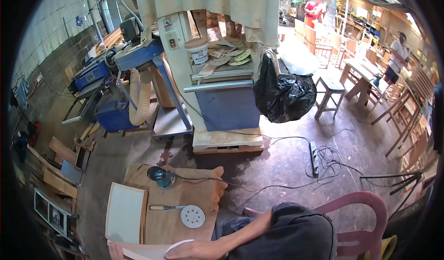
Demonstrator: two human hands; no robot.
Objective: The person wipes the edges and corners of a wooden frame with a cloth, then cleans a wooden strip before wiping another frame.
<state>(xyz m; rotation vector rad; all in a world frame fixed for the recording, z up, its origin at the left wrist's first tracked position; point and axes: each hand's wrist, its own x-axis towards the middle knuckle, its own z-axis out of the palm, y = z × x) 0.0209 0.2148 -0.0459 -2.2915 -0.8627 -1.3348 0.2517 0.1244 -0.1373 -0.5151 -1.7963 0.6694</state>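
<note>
At the bottom edge, my right hand (pixel 196 249) presses a white round disc (pixel 178 244) onto a pale board (pixel 145 250). Fingers of my left hand (pixel 115 250) grip the left end of that board; the rest of this hand is cut off. Above it, a wood-edged pale panel (pixel 125 213) lies on a brown cloth-like sheet (pixel 180 223). A perforated sanding disc (pixel 193 216) rests there beside a wooden-handled chisel-like tool (pixel 166 207). Farther up, a corded sander (pixel 162 177) stands on the sheet.
Cables run across the floor to a power strip (pixel 314 158). A machine (pixel 226 105) bears a bucket (pixel 197 52) and discs. A red chair (pixel 370 204) is at lower right, a stool (pixel 329 93) beyond. Two people stand in the background. Wood scraps (pixel 60 181) lie left.
</note>
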